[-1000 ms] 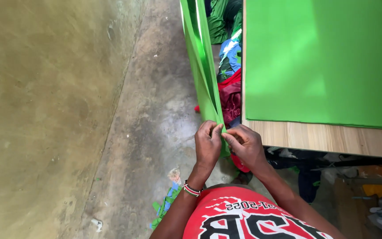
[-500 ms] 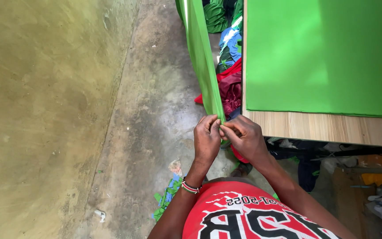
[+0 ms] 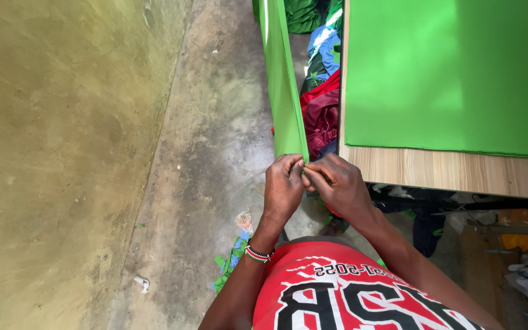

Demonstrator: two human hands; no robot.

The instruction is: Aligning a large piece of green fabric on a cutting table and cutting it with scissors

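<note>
A long strip of bright green fabric (image 3: 282, 91) stretches away from me, hanging beside the table's left edge. My left hand (image 3: 283, 186) and my right hand (image 3: 336, 183) meet at its near end, both pinching the cloth's corner between fingers and thumbs. A beaded bracelet sits on my left wrist. A large sheet of the same green fabric (image 3: 453, 73) lies flat on the wooden table (image 3: 459, 174) to the right.
Red, maroon, blue and green cloth pieces (image 3: 320, 104) are heaped on the floor between strip and table. Small fabric scraps (image 3: 230, 263) lie on the concrete floor (image 3: 209, 153) by my feet. A stained wall (image 3: 62, 153) runs along the left. Clutter sits under the table at right.
The strip's two layers have come together into one narrow taut band. My hands stay joined at its end and sit slightly lower and closer to me.
</note>
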